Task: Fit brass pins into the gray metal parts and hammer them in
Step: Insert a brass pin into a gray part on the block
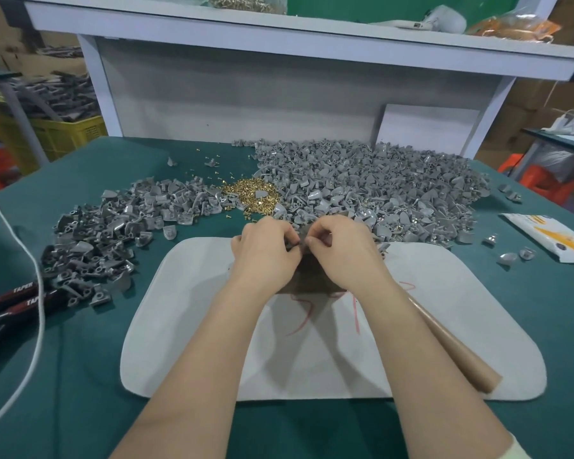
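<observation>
My left hand (pixel 265 250) and my right hand (pixel 340 248) meet fingertip to fingertip over a dark block (pixel 307 276) on the white mat (pixel 186 326). The left fingers pinch a small gray metal part (pixel 294 248), mostly hidden. The right thumb and forefinger are pinched together beside it; what they hold is hidden. A heap of brass pins (pixel 249 193) lies just beyond the hands. Gray metal parts form a large pile (pixel 378 187) at the right and a smaller pile (pixel 113 226) at the left. A wooden hammer handle (pixel 458 352) lies under my right forearm.
Black pliers with red lettering (pixel 17 299) and a white cable (pixel 37 293) lie at the left on the green table (pixel 63 392). A white and yellow packet (pixel 550 236) sits at the right. A shelf (pixel 279 31) overhangs the back.
</observation>
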### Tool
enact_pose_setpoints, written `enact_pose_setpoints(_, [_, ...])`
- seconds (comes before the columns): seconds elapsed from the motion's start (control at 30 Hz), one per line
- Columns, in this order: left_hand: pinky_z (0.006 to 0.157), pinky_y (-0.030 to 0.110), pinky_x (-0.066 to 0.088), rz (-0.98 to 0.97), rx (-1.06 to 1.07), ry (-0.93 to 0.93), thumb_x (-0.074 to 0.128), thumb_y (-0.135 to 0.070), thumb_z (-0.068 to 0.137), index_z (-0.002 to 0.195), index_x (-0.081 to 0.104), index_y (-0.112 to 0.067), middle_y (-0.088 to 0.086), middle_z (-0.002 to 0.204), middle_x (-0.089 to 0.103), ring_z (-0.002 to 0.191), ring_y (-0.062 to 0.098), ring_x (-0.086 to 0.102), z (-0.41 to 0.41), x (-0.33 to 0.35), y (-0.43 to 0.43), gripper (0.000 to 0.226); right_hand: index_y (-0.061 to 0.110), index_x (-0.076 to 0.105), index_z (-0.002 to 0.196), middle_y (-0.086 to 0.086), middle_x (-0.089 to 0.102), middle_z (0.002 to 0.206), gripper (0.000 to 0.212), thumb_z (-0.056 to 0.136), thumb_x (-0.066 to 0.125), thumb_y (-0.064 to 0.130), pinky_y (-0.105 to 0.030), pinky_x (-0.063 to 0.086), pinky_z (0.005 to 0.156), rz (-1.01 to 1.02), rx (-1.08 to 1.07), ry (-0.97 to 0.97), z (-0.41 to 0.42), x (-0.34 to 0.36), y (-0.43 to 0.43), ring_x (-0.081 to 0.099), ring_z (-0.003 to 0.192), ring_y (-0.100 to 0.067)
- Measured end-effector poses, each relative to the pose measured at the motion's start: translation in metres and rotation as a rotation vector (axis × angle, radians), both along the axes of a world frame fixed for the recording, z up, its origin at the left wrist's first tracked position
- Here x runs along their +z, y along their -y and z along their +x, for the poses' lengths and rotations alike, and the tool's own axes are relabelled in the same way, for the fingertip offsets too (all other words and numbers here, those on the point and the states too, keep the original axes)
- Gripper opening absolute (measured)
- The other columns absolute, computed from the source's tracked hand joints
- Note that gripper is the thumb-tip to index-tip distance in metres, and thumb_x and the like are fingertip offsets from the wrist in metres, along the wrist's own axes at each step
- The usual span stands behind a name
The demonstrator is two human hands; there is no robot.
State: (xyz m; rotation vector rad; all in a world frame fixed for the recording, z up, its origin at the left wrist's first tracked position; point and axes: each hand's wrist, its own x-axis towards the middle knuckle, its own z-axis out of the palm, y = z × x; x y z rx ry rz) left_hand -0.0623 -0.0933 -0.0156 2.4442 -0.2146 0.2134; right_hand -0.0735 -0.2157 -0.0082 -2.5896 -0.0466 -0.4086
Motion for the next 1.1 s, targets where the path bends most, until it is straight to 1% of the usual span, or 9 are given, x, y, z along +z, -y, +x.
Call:
enact_pose_setpoints(0.13, [0.092, 0.036, 0.033, 0.012, 0.007, 0.008, 0.061, -0.03, 0.089, 0.079, 0.057, -0.032, -0.003, 0.107, 0.059, 0.113, 0.026, 0.048, -0.001, 0.0, 0.001, 0.011, 0.017, 0.067, 0.086, -0.003, 0.066, 0.091, 0.009, 0.088, 0.059, 0.019, -0.028, 0.044, 0.077, 0.069, -0.041, 0.0, 0.0, -0.001, -0.003, 0.058, 0.091, -0.022])
enact_pose_setpoints(0.27, [0.092, 0.036, 0.033, 0.024, 0.011, 0.023, 0.061, -0.03, 0.089, 0.081, 0.06, -0.029, -0.003, 0.108, 0.06, 0.113, 0.026, 0.047, -0.001, 0.0, 0.001, 0.008, 0.02, 0.066, 0.082, -0.002, 0.067, 0.088, 0.008, 0.087, 0.06, 0.02, -0.026, 0.043, 0.076, 0.109, -0.077, -0.008, 0.0, -0.003, -0.004, 0.059, 0.09, -0.021])
enact_pose_setpoints(0.43, [0.091, 0.035, 0.032, 0.044, 0.016, 0.03, 0.06, -0.029, 0.09, 0.08, 0.056, -0.031, -0.003, 0.11, 0.06, 0.113, 0.026, 0.046, -0.002, 0.001, 0.002, 0.011, 0.018, 0.067, 0.084, -0.004, 0.069, 0.091, 0.009, 0.088, 0.06, 0.019, -0.032, 0.048, 0.084, 0.119, -0.089, -0.01, 0.0, -0.002, -0.006, 0.061, 0.094, -0.023])
enact_pose_setpoints(0.53, [0.091, 0.036, 0.032, 0.055, 0.013, 0.032, 0.06, -0.029, 0.09, 0.08, 0.055, -0.031, -0.003, 0.109, 0.06, 0.113, 0.026, 0.047, -0.001, 0.001, 0.002, 0.012, 0.02, 0.064, 0.082, -0.004, 0.069, 0.092, 0.01, 0.089, 0.058, 0.02, -0.03, 0.047, 0.081, 0.119, -0.1, -0.016, -0.001, -0.003, -0.006, 0.06, 0.094, -0.023])
enact_pose_setpoints(0.67, [0.091, 0.037, 0.035, 0.057, 0.001, 0.044, 0.06, -0.028, 0.09, 0.088, 0.064, -0.026, -0.002, 0.109, 0.061, 0.112, 0.026, 0.048, -0.001, 0.0, 0.002, 0.004, 0.022, 0.061, 0.078, -0.004, 0.068, 0.091, 0.011, 0.089, 0.057, 0.02, -0.027, 0.043, 0.074, 0.12, -0.116, -0.025, 0.0, -0.003, -0.007, 0.059, 0.092, -0.023])
enact_pose_setpoints(0.8, [0.092, 0.038, 0.037, 0.036, -0.017, 0.034, 0.062, -0.029, 0.089, 0.086, 0.063, -0.026, -0.001, 0.107, 0.063, 0.111, 0.027, 0.048, -0.002, 0.001, 0.001, 0.005, 0.019, 0.064, 0.078, -0.006, 0.069, 0.09, 0.011, 0.088, 0.06, 0.018, -0.032, 0.048, 0.083, 0.181, -0.069, -0.054, 0.0, -0.001, -0.003, 0.061, 0.093, -0.023])
enact_pose_setpoints(0.87, [0.093, 0.038, 0.04, 0.027, -0.027, 0.025, 0.063, -0.03, 0.088, 0.082, 0.061, -0.028, -0.002, 0.105, 0.064, 0.11, 0.027, 0.049, -0.002, 0.002, 0.0, 0.007, 0.021, 0.064, 0.075, -0.005, 0.07, 0.089, 0.015, 0.089, 0.06, 0.019, -0.032, 0.049, 0.083, 0.189, -0.031, -0.078, 0.0, 0.001, 0.0, 0.062, 0.091, -0.023])
enact_pose_setpoints(0.97, [0.094, 0.04, 0.041, 0.027, -0.031, 0.016, 0.064, -0.029, 0.087, 0.076, 0.057, -0.03, -0.003, 0.101, 0.064, 0.109, 0.027, 0.05, -0.003, 0.003, -0.001, 0.013, 0.02, 0.071, 0.081, -0.003, 0.071, 0.09, 0.017, 0.092, 0.057, 0.019, -0.031, 0.048, 0.083, 0.154, 0.013, -0.112, 0.001, 0.004, 0.006, 0.062, 0.091, -0.022])
enact_pose_setpoints(1.1, [0.093, 0.039, 0.041, 0.033, -0.028, 0.007, 0.064, -0.027, 0.085, 0.075, 0.058, -0.03, -0.006, 0.097, 0.063, 0.108, 0.026, 0.052, -0.003, 0.003, -0.001, 0.013, 0.018, 0.072, 0.095, 0.0, 0.07, 0.096, 0.017, 0.092, 0.056, 0.013, -0.034, 0.048, 0.091, 0.191, 0.048, -0.095, 0.002, 0.005, 0.011, 0.063, 0.095, -0.018])
